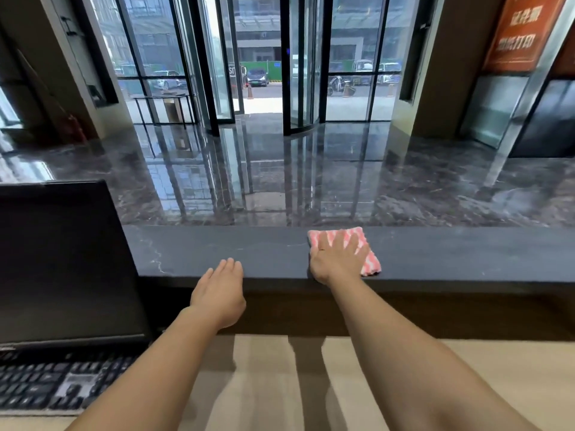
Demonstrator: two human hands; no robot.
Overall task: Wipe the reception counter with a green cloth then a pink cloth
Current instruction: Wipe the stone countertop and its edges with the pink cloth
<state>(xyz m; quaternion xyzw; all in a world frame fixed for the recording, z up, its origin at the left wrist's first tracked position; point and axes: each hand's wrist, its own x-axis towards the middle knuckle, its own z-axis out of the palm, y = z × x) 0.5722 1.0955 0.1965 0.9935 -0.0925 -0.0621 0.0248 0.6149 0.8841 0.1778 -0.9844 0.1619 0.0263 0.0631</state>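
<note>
A pink-and-white checked cloth (368, 261) lies flat on the dark stone reception counter (466, 253), near its front edge. My right hand (337, 256) presses down on the cloth with fingers spread, covering most of it. My left hand (219, 295) hovers at the counter's front edge to the left, palm down, fingers together, holding nothing. No green cloth is in view.
A black monitor (62, 259) stands at the left, with a black keyboard (46, 384) below it on the light wooden desk (497, 384). Beyond the counter lies a glossy dark lobby floor (280, 175) and a glass revolving door (258, 57).
</note>
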